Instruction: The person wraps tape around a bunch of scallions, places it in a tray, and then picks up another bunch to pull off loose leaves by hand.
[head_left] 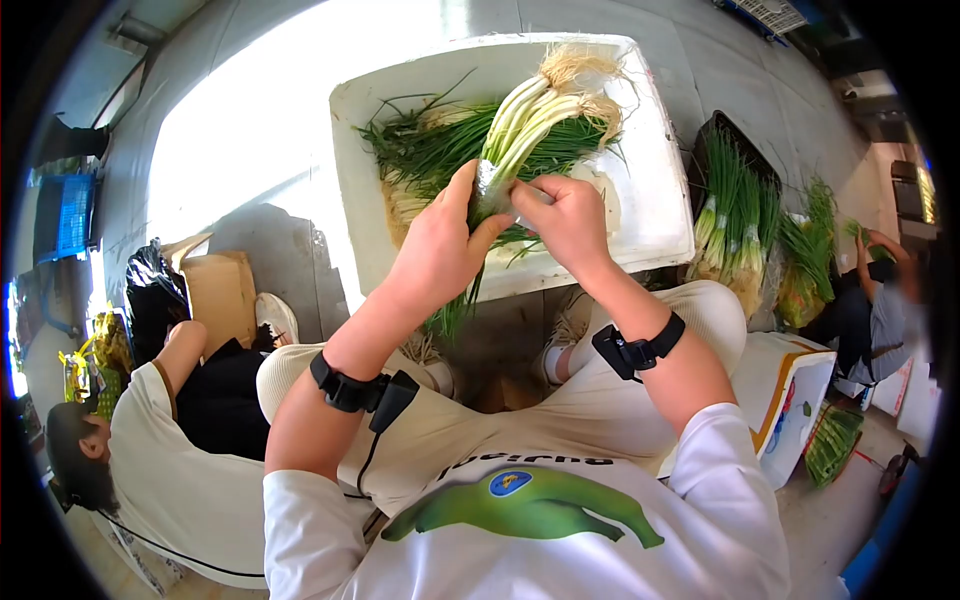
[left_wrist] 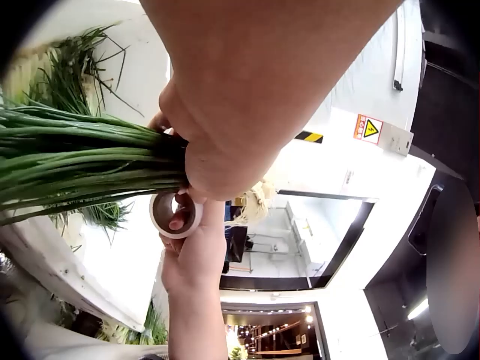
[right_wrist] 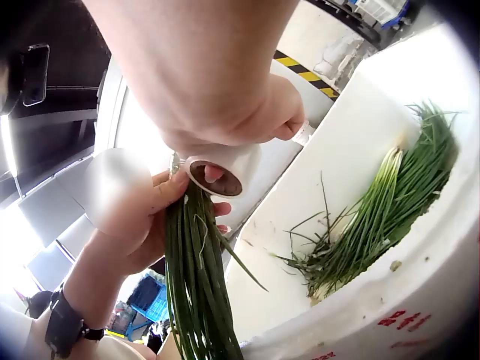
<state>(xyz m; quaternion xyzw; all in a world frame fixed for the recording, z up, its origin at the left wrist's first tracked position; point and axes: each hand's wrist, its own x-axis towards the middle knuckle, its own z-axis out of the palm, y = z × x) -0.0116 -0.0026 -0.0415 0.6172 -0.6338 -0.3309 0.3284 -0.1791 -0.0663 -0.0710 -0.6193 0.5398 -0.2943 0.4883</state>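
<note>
A bunch of scallions (head_left: 525, 120), white stems and roots pointing away, is gripped round its middle by my left hand (head_left: 435, 245). Clear shiny tape (head_left: 487, 178) lies around the stems beside the thumb and fingers. My right hand (head_left: 568, 225) is close against the bunch and holds a roll of tape (right_wrist: 244, 160), with a fingertip showing through its core. Green leaves (left_wrist: 82, 154) hang below the left hand in the left wrist view. Under both hands, more scallions (right_wrist: 375, 202) lie in a white foam box (head_left: 362, 215).
A black crate (head_left: 715, 135) of bundled scallions stands right of the box. Behind my right elbow is another foam box (head_left: 775, 385). A cardboard box (head_left: 220, 300) and black bag (head_left: 155, 290) stand left. One person (head_left: 190, 470) sits at my left, another (head_left: 880, 310) farther right.
</note>
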